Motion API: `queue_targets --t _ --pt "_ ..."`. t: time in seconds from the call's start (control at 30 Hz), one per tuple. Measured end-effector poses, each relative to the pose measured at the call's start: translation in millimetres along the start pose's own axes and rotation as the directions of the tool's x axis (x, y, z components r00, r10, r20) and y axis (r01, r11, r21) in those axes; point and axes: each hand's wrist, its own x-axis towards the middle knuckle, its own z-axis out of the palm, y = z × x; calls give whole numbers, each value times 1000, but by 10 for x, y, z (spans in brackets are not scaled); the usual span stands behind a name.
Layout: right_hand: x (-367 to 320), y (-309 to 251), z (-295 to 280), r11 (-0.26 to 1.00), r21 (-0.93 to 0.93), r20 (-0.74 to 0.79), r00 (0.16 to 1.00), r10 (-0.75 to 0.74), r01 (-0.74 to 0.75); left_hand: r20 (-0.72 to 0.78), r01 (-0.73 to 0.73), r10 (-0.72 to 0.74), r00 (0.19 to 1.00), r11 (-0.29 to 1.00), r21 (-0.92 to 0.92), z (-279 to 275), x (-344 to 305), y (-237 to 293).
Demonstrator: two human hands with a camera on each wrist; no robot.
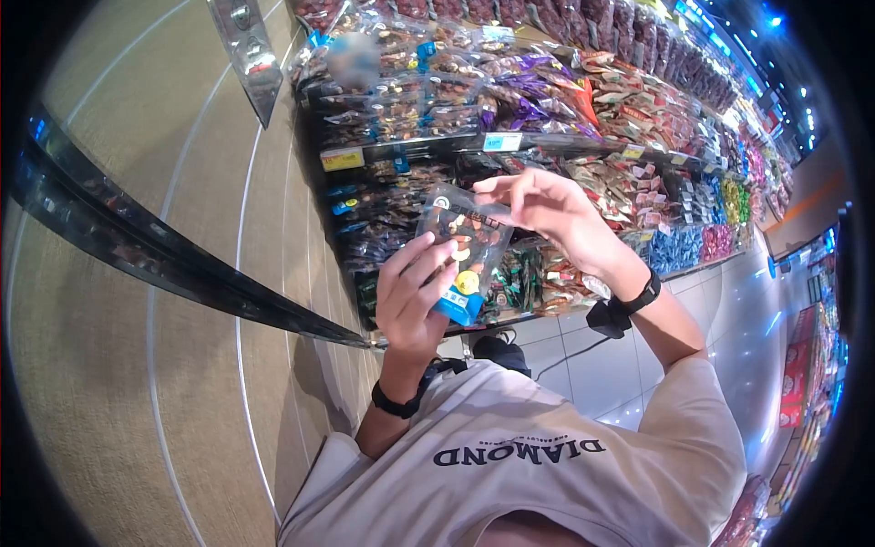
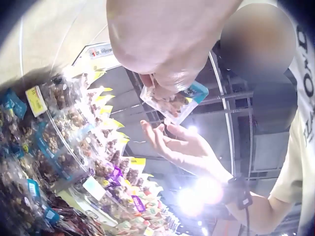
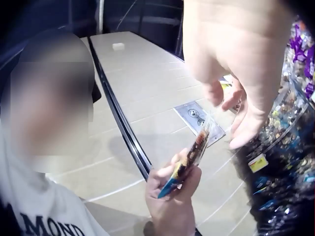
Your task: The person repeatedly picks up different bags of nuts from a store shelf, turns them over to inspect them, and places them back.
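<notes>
My left hand (image 1: 415, 296) grips a small clear pouch (image 1: 476, 239) of nuts or dried fruit with a blue bottom band and a yellow round label. Fingers lie across its front, and the thumb is behind it in the head view. In the right wrist view the pouch (image 3: 189, 160) appears nearly edge-on, tilted, its clear top end uppermost. My right hand (image 1: 556, 214) hovers at that top end, fingers loosely bent and thumb apart from them. Its fingertips (image 2: 143, 124) come close to the pouch's clear edge in the left wrist view.
Tiered shelves of bagged snacks (image 1: 538, 100) stand in front, with price tags (image 1: 501, 141) along their edges. To the left is a beige panelled surface (image 1: 118, 365) crossed by a dark rail (image 1: 210, 287). Grey floor tiles (image 1: 592, 365) show below the shelves.
</notes>
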Motion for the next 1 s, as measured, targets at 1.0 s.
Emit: queue_targets --t 1.0 --pt "2644 -605 -480 97 -870 405 811 -422 484 108 399 -388 916 907 -132 217 -240 -310"
